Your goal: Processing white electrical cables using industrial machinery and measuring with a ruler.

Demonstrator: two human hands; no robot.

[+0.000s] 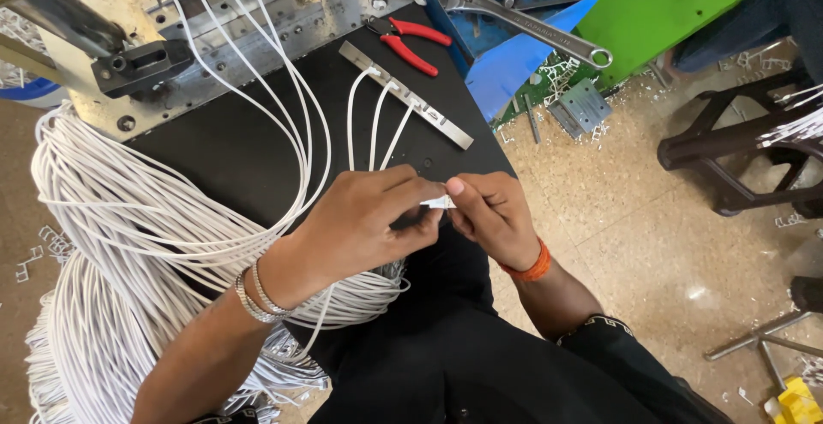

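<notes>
I have both hands together over the black bench, just above my lap. My left hand is curled around white wires, bunching them so the ends stay gathered; my right hand pinches a small white piece between thumb and forefinger, right at the left hand's fingertips. The two meet there, touching — close enough that each hand steadies the other for fine work. What exactly the white piece is, I cannot tell; it is too small.

From my hands, three short wires run up toward 12 o'clock to a flat metal strip lying slantwise on the bench, which seems to keep their ends spaced apart. More long wires — four or so, I cannot count them surely — sweep from my left hand toward 11 o'clock, up to a metal fixture at the bench's far edge.

At 9 o'clock hangs one big coil of white wire, draped off the bench's side where it can pay out freely. One pair of red-handled pliers lies at 12 o'clock, just past the strip, within reach. Farther off, toward 1 o'clock, one large wrench rests on a blue tray. Two bangles sit on my left wrist, one orange band on my right.
</notes>
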